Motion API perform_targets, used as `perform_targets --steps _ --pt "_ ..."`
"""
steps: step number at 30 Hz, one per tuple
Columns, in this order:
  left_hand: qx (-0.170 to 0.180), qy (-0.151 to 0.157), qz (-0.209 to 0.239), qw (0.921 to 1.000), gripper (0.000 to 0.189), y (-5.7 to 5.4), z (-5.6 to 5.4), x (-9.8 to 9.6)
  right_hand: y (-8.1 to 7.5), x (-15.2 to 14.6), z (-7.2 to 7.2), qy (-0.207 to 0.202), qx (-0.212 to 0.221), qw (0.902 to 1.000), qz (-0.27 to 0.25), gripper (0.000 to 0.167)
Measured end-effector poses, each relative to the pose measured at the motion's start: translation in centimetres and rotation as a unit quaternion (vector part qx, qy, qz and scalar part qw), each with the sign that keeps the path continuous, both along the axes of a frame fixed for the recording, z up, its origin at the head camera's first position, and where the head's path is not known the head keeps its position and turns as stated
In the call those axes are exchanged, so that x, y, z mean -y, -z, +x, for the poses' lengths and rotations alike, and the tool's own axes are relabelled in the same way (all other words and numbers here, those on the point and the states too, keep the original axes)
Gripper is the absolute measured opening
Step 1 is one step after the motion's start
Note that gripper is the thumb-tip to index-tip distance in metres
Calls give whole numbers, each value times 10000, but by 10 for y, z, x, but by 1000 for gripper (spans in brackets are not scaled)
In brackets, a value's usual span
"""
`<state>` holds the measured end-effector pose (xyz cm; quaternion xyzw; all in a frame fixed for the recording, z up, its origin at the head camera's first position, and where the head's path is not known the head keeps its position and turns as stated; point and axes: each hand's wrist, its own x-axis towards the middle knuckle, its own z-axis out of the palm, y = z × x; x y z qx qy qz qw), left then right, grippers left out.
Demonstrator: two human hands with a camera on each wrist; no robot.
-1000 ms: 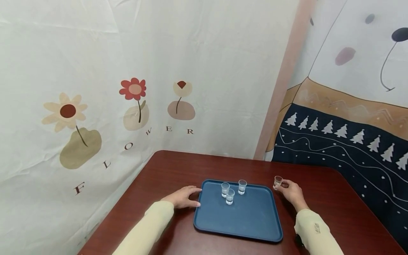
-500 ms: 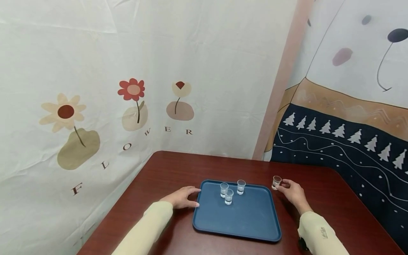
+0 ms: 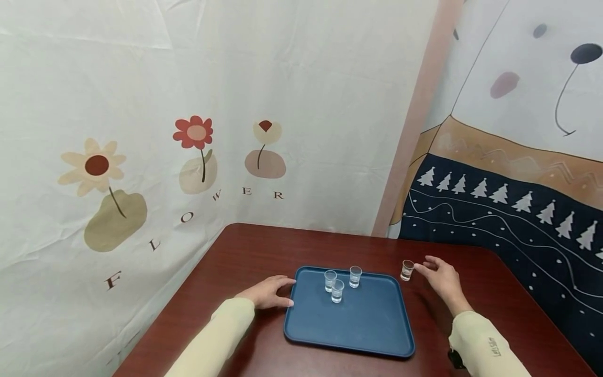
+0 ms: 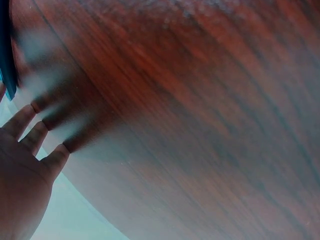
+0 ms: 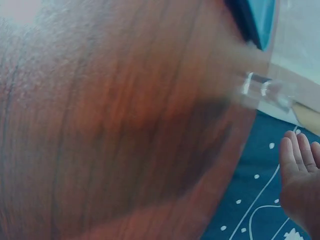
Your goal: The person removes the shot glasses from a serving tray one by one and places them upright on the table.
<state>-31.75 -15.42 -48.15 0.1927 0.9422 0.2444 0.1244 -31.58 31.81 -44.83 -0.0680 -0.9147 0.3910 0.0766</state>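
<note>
A blue tray (image 3: 348,330) lies on the dark red table, and three small clear glasses with clear liquid stand upright on it: one at the left (image 3: 330,281), one nearer the front (image 3: 337,291) and one farther right (image 3: 355,277). My left hand (image 3: 267,293) is at the tray's left rim, thumb and index finger spread along it. Just beyond the tray's right edge, a fourth similar glass (image 3: 407,270) stands upright on the table. My right hand (image 3: 444,283) is beside that glass; its fingers look straight and apart from the glass in the right wrist view, with the thumb tip near it in the head view.
The dark red table (image 3: 264,246) runs back to a white curtain (image 3: 330,131) printed with flowers and letters. A navy cloth (image 3: 509,220) with white trees hangs along the right side.
My right hand has let go of the small glass and drawn away to the right, its fingers lifting. That glass stands in place on the table. The left hand and the tray stay put.
</note>
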Motion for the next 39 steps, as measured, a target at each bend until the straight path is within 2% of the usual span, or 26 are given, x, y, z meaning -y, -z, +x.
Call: perform_targets --steps 6,13,21,31,39 --pt "29 -28 1 10000 68 0 -1 0 -9 12 1 18 -355 9993 -67 67" --pt "-25 -19 -60 10000 68 3 -4 2 -10 35 0 -210 -396 9984 -341 65" --pt "-8 -12 -50 10000 68 3 -3 2 -1 60 -2 -510 -426 9962 -563 60" --pt "-45 37 -112 9999 67 1 -3 0 14 88 -3 -730 -393 9954 -484 54" --pt "14 -60 -120 9999 68 0 -2 0 24 109 -12 -931 -259 9944 -439 50"
